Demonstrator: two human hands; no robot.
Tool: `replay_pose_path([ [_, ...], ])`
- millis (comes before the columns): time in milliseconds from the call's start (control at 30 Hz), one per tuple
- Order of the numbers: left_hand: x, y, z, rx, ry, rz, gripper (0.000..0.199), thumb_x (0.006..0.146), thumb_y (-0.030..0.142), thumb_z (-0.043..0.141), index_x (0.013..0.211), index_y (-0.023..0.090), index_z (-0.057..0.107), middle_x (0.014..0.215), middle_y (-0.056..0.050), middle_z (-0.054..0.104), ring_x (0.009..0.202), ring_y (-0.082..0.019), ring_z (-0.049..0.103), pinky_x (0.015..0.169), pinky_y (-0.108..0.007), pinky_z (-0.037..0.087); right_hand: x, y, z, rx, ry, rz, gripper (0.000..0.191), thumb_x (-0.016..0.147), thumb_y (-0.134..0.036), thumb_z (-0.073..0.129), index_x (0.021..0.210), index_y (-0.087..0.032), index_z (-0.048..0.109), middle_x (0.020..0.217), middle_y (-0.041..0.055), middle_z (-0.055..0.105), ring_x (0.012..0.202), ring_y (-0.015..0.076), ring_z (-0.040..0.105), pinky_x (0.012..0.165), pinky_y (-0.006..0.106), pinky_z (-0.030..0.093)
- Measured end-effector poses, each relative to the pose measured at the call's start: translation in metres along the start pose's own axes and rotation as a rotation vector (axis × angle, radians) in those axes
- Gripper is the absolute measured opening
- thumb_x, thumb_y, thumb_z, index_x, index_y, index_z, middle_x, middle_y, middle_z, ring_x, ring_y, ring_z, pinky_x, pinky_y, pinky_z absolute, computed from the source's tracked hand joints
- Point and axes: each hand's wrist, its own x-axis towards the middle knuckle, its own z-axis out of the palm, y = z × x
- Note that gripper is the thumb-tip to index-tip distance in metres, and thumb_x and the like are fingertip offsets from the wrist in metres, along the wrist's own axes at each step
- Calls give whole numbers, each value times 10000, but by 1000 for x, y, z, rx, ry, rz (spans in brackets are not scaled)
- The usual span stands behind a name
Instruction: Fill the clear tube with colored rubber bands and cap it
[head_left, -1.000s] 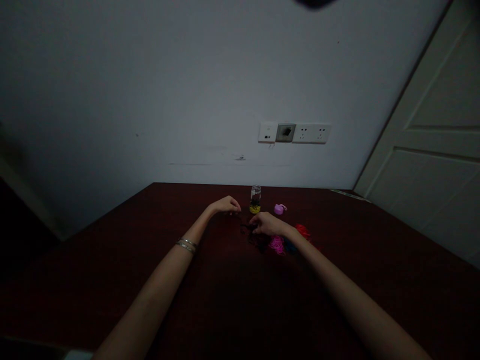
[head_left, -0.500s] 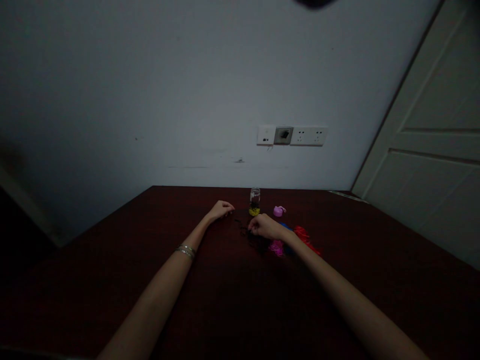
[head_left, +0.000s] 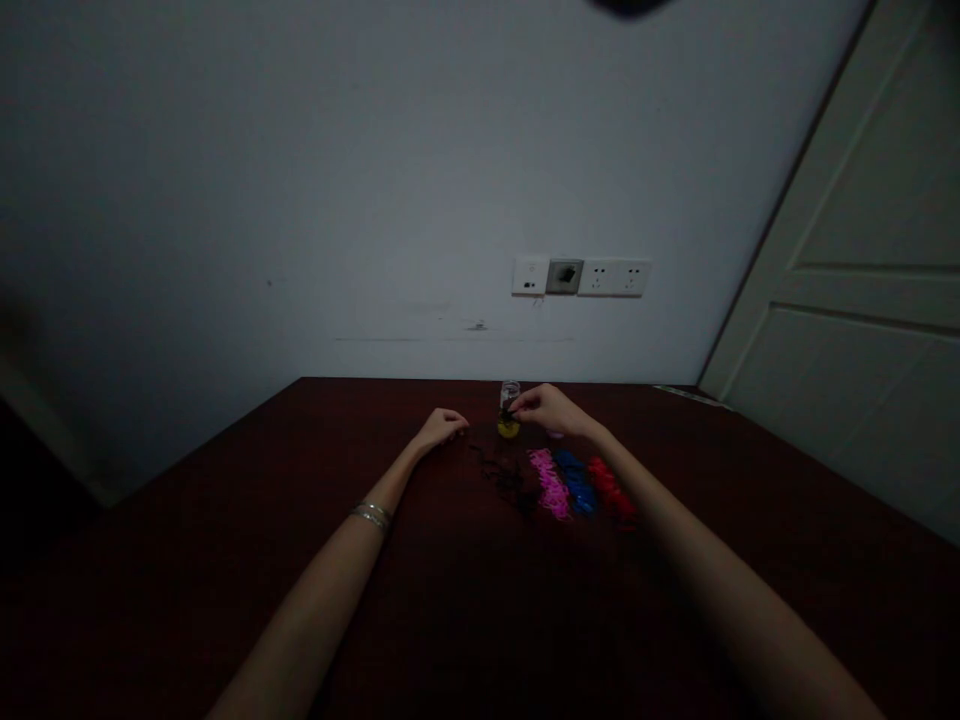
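My right hand is at the side of a clear glass jar, its fingertips pinched by a dark bit that looks like black rubber bands. Yellow bands lie at the jar's bottom, with dark ones above. To the jar's left, my left hand rests on the table, fingers loosely bent and holding nothing I can see. Nearer me lie a loose black pile and heaps of pink rubber bands, blue ones and red ones. My right forearm partly covers the red heap.
A pink lid shows just below my right hand, mostly hidden by it. The dark red table meets a pale wall with a row of sockets. A white door stands at the right.
My right hand has moved up and away from the black pile to the jar, uncovering the pink and blue heaps and hiding most of the lid. My left hand stays in place.
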Motion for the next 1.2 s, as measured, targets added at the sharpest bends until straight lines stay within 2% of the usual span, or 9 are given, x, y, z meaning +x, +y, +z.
replay_pose_path([
  [167,-1,-1,0,-7,9,-10,255,693,284,524,815,101,652,576,15,525,400,-41,356,362,-166,240,26,-11,-35,-18,24,-11,245,694,-202,566,857,-86,707,746,68,691,640,128,582,592,216,435],
  [367,-2,1,0,-2,11,-23,247,696,281,522,810,104,652,575,14,529,395,-38,355,364,-162,246,56,-23,-55,-298,-64,-1,237,644,-130,589,838,-89,719,734,57,699,635,120,581,577,195,416],
  [667,-2,1,0,-6,3,-8,244,691,265,506,806,101,646,599,4,541,400,-42,370,357,-161,245,76,-43,-55,-585,-177,22,215,590,-85,624,775,-121,728,715,42,698,630,127,594,540,190,412],
  [833,-3,3,0,-2,9,-14,250,687,270,509,806,102,652,588,6,538,401,-45,372,361,-165,250,81,-47,-51,-701,-224,-10,233,579,-61,624,779,-115,729,752,69,705,660,151,612,544,203,417],
  [1200,-4,2,1,-14,2,22,248,684,266,492,778,97,648,576,8,532,405,-48,374,356,-167,245,82,-60,-41,-828,-340,-33,333,622,-58,598,933,-102,708,892,99,706,779,178,634,611,208,429],
])
